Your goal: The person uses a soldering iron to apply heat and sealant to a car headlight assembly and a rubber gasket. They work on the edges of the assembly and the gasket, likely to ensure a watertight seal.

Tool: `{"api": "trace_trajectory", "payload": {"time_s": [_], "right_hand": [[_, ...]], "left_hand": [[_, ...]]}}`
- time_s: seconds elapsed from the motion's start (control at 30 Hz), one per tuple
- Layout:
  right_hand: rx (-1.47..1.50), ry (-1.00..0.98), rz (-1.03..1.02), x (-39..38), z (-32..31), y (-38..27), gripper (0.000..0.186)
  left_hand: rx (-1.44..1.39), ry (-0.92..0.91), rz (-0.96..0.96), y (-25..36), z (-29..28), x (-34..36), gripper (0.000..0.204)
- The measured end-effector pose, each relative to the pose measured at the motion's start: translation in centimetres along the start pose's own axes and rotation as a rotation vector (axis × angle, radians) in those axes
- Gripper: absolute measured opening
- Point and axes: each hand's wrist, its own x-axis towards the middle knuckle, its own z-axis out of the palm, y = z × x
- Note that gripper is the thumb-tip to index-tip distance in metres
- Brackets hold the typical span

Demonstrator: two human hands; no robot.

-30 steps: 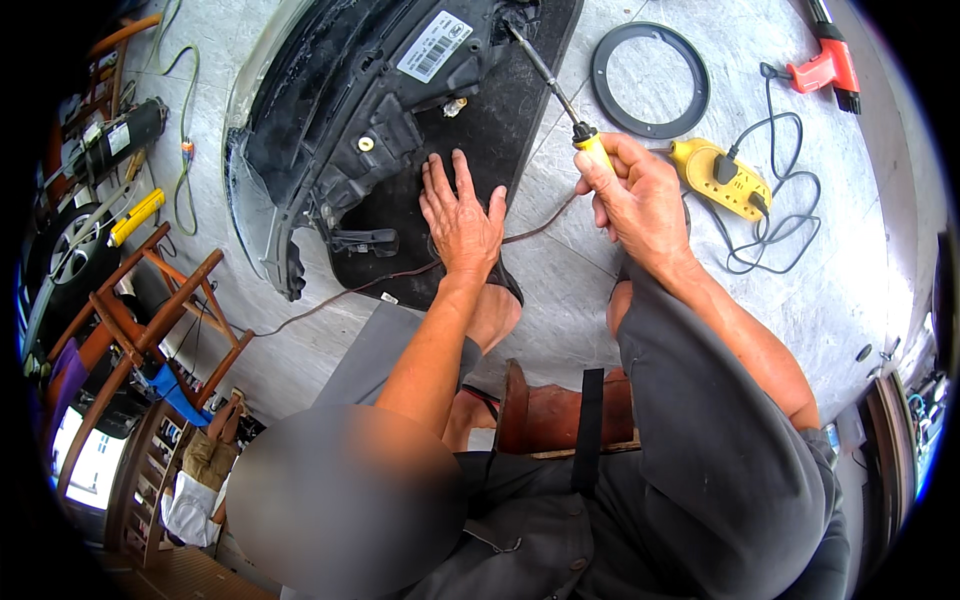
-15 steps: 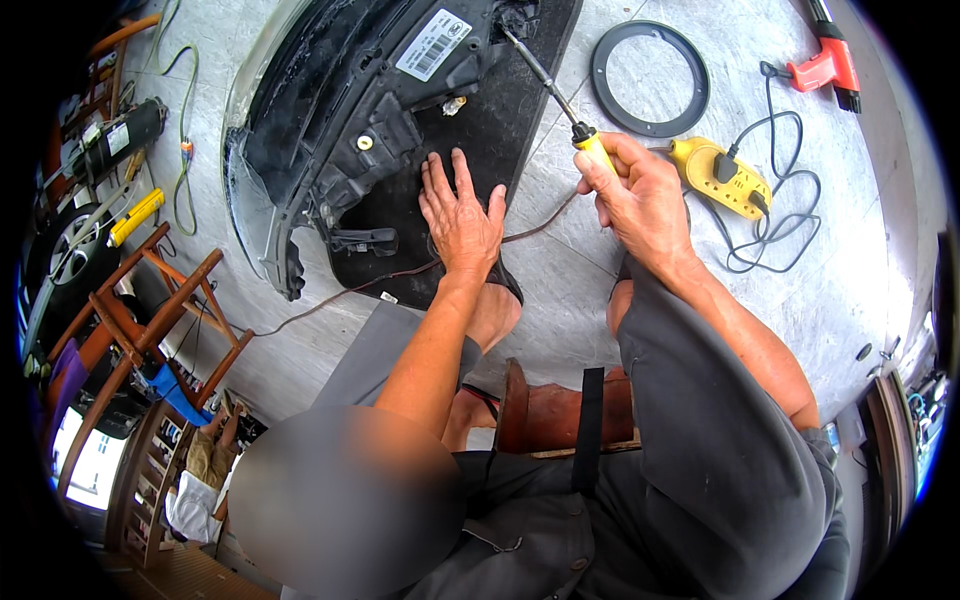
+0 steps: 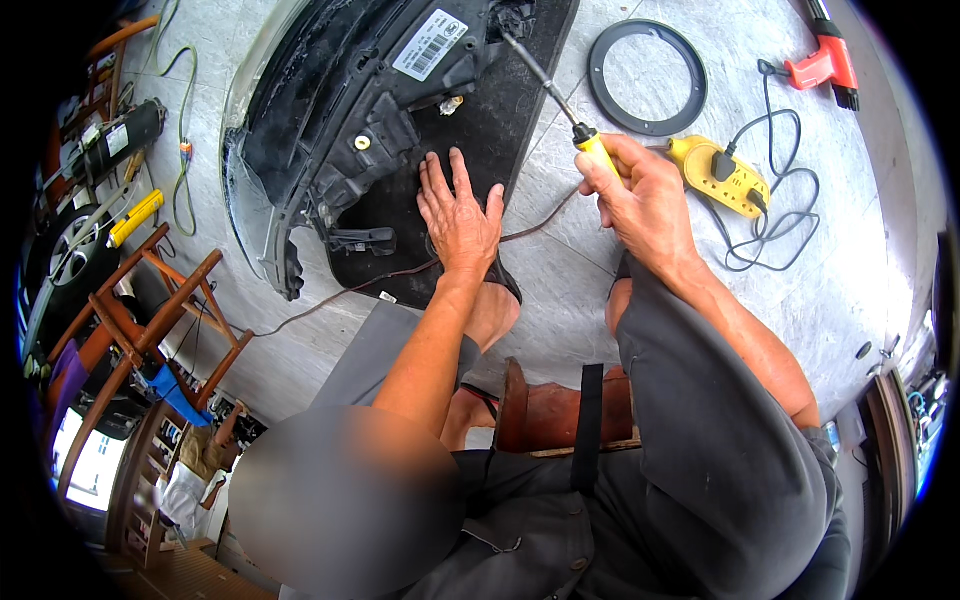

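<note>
A black car headlamp housing (image 3: 330, 180) with a clear lens and a white barcode label lies on a black mat (image 3: 500, 120). My left hand (image 3: 460, 215) rests flat on the mat beside the housing, fingers spread and holding nothing. My right hand (image 3: 640, 205) grips the yellow handle of a soldering iron (image 3: 549, 83). Its long metal shaft reaches up-left to a dark fitting at the top of the housing; whether the tip touches it is hard to tell. A thin brown cord runs across the mat and floor.
A black ring (image 3: 648, 122), a yellow power strip (image 3: 715, 175) with black cords and a red heat gun (image 3: 822, 68) lie on the grey floor (image 3: 850, 290). Wooden stools (image 3: 165, 325), tools and a wheel crowd the left. Another person (image 3: 205, 450) shows at lower left.
My hands and the soldering iron stay almost still, with a very slight shift in the view. The other person at lower left has moved a little.
</note>
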Motion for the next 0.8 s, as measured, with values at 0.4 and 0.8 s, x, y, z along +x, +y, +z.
{"api": "trace_trajectory", "payload": {"time_s": [0.4, 0.8], "right_hand": [[0.086, -0.079, 0.071, 0.2, -0.2, -0.2, 0.029], [0.183, -0.175, 0.071, 0.1, 1.0, 2.1, 0.031]], "left_hand": [[-0.002, 0.012, 0.006, 0.0, -0.1, 0.0, 0.081], [0.001, -0.002, -0.005, 0.0, -0.1, 0.0, 0.080]]}}
